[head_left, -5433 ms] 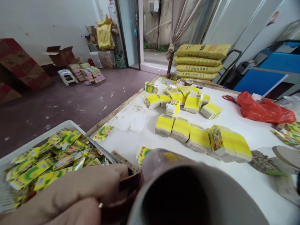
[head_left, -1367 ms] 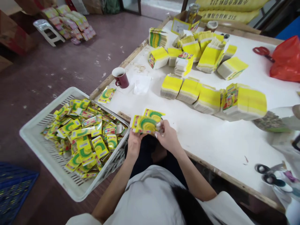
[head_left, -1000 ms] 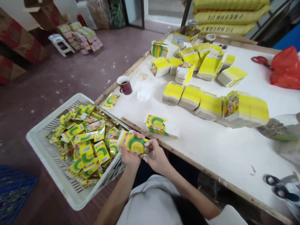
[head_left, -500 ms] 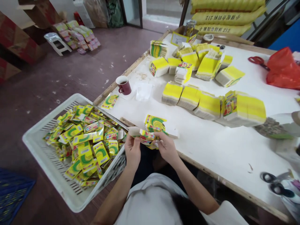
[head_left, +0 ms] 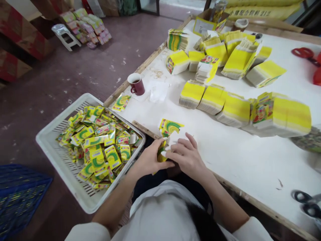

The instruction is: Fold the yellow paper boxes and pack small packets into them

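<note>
At the table's front edge, my left hand (head_left: 149, 156) is closed around a small yellow-and-green cardboard box (head_left: 162, 154), thumb on the near side and fingers on the far side. My right hand (head_left: 187, 154) is closed at the box's right end, its fingertips on the white flaps; the other fingers are bent above. The fingers cover much of the box. Just beyond the hands lies a printed yellow-and-green carton piece (head_left: 170, 127), partly hidden by white card. To the left, a white plastic basket (head_left: 51, 134) holds many small yellow-and-green boxes (head_left: 112, 156).
Stacks of flat yellow cartons (head_left: 233, 108) stand in rows across the white table (head_left: 240, 160). A maroon mug (head_left: 137, 86) and a flat carton (head_left: 122, 101) are near the left edge. Black-handled scissors (head_left: 304, 202) lie at right, red-handled scissors (head_left: 302, 53) farther back. A blue crate (head_left: 20, 197) is on the floor.
My hands have turned the small box so that its white flaps show. My right hand has moved over its right end, and my left hand now wraps it. The view has shifted.
</note>
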The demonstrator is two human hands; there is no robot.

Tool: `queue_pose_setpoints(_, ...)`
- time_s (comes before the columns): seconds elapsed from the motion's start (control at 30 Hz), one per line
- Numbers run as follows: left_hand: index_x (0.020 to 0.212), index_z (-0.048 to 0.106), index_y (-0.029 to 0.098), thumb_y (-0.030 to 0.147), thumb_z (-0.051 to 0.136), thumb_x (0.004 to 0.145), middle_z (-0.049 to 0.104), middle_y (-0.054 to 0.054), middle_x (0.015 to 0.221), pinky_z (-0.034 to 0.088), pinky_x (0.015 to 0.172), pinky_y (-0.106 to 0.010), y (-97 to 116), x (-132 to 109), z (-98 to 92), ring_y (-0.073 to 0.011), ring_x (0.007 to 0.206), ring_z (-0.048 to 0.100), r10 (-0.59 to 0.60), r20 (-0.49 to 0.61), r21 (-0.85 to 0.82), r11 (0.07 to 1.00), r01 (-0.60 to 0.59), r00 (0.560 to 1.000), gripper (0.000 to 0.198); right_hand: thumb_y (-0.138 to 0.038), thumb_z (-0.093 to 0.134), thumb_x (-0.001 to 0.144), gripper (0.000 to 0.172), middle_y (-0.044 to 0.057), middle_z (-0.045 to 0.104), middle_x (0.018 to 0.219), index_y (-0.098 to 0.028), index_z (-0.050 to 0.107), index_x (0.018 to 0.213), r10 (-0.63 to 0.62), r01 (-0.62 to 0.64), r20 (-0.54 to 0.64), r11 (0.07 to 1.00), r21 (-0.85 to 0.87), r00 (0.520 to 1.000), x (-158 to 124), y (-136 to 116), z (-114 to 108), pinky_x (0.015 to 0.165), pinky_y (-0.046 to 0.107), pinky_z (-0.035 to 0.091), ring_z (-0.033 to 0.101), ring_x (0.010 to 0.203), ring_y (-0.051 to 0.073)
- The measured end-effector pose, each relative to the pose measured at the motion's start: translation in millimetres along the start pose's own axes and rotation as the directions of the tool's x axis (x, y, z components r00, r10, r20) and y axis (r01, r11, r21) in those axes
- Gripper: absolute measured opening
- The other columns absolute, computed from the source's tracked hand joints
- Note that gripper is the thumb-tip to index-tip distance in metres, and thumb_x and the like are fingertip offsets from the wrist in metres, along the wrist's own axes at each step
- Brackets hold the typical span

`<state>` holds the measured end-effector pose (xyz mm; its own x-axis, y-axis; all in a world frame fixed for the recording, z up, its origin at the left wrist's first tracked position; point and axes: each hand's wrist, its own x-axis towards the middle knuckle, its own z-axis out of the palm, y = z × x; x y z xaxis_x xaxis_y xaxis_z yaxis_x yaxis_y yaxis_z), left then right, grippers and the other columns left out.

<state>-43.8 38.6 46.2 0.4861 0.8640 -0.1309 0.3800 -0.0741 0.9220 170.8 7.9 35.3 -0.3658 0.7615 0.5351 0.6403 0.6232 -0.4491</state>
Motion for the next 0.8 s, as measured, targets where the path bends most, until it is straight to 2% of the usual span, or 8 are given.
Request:
queue_pose_setpoints(0.07,0.132,0.049,0.018,0.041,0.081,0.074,0.066,-0.013,0.123,0.053,0.098,-0.045,0,1,16.3,-0.0303,0.112,0.066,-0.035,-0.112,0.091,0.995,0.045,0.993,0.070,-0.025,0.063,0.091,0.048,0.008,0.061,0.126,-0.034,0.052,0.138,0.189,-0.183,-0.135,0.981,0.060,0.973,-4,-2,8,0.118,0.058,0.029,0.051,0.126,0.028)
queue_pose_setpoints(0.13,0.131,0.045,0.017,0.040,0.079,0.075,0.065,-0.014,0.121,0.054,0.095,-0.043,-5,1,30.3,-0.0296,0.110,0.066,0.000,-0.207,0.160,0.987,0.034,0.978,0.069,-0.037,0.064,0.090,0.067,0.016,0.049,0.143,-0.025,0.038,0.149,0.416,-0.375,-0.194,0.902,0.214,0.889,-9,0,17,0.114,0.061,0.035,0.044,0.135,0.035)
queue_pose_setpoints(0.23,0.134,0.037,0.018,0.040,0.077,0.076,0.065,-0.014,0.118,0.057,0.088,-0.042,-16,-1,46.2,-0.0281,0.103,0.068,0.114,-0.218,0.247,0.967,-0.058,0.969,0.074,-0.049,0.053,0.095,0.060,0.017,0.054,0.142,-0.020,0.045,0.146,0.611,-0.552,0.102,0.615,0.563,0.785,-15,2,27,0.112,0.056,0.041,0.050,0.134,0.034)
queue_pose_setpoints(0.33,0.135,0.032,0.020,0.036,0.073,0.079,0.063,-0.014,0.118,0.058,0.082,-0.042,-22,0,56.9,-0.0277,0.100,0.069,0.251,-0.187,0.324,0.929,-0.181,0.950,0.071,-0.053,0.049,0.098,0.052,0.011,0.061,0.139,-0.023,0.056,0.139,0.573,-0.608,0.397,0.235,0.758,0.717,-19,1,30,0.115,0.049,0.041,0.054,0.133,0.029)
queue_pose_setpoints(0.43,0.126,0.039,0.023,0.024,0.068,0.077,0.059,-0.011,0.112,0.057,0.080,-0.040,-22,2,60.2,-0.0267,0.100,0.066,0.403,-0.082,0.378,0.859,-0.346,0.912,0.056,-0.053,0.062,0.091,0.055,0.008,0.057,0.147,-0.027,0.058,0.139,0.510,-0.616,0.487,0.112,0.780,0.709,-21,-1,26,0.120,0.048,0.033,0.051,0.137,0.027)
queue_pose_setpoints(0.53,0.118,0.040,0.025,0.018,0.065,0.073,0.058,-0.008,0.108,0.057,0.078,-0.038,-20,2,56.8,-0.0254,0.096,0.066,0.396,-0.018,0.355,0.861,-0.364,0.918,0.052,-0.061,0.061,0.089,0.065,0.010,0.060,0.143,-0.028,0.053,0.144,0.452,-0.607,0.483,0.180,0.774,0.750,-20,-3,21,0.118,0.052,0.035,0.052,0.136,0.029)
queue_pose_setpoints(0.63,0.131,0.028,0.024,0.020,0.065,0.072,0.059,-0.008,0.108,0.057,0.072,-0.038,-23,1,52.9,-0.0245,0.088,0.067,0.247,-0.033,0.321,0.920,-0.224,0.968,0.070,-0.050,0.055,0.095,0.059,0.011,0.061,0.142,-0.025,0.049,0.148,0.419,-0.556,0.388,0.433,0.709,0.821,-18,-6,23,0.116,0.051,0.038,0.053,0.135,0.030)
queue_pose_setpoints(0.8,0.137,0.027,0.019,0.014,0.065,0.068,0.047,-0.021,0.136,0.048,0.100,-0.054,-30,2,49.4,-0.0366,0.130,0.050,0.305,-0.223,0.428,0.884,-0.188,0.926,0.079,-0.012,0.043,0.093,0.057,0.009,0.054,0.149,-0.027,0.048,0.149,0.405,-0.409,0.115,0.784,0.467,0.907,-17,-7,36,0.116,0.045,0.042,0.050,0.140,0.025)
